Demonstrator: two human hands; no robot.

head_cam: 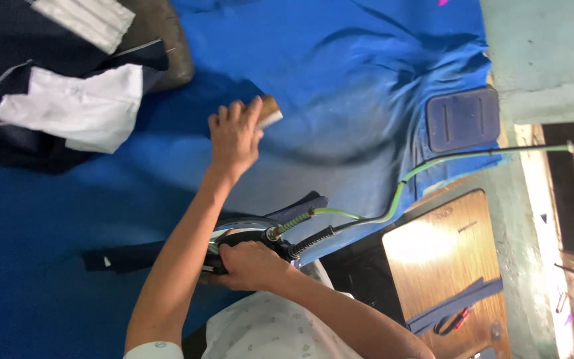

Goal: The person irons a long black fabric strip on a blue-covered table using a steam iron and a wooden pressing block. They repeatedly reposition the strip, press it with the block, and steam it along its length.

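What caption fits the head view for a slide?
Right hand grips a steam iron over dark fabric; left hand holds a small block on the blue cloth.

Left arm bare and stretched far forward, nearly straight, left hand (235, 136) palm down with fingers curled over its hold, right arm bent at the elbow and drawn close to the body, right hand (250, 264) closed in a firm fist grip, knuckles up

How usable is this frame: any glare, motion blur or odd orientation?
Head view: picture appears turned sideways; strong glare blows out the wooden board; the blue cloth looks smeared near the left hand; the right hand on the iron stays fairly sharp.
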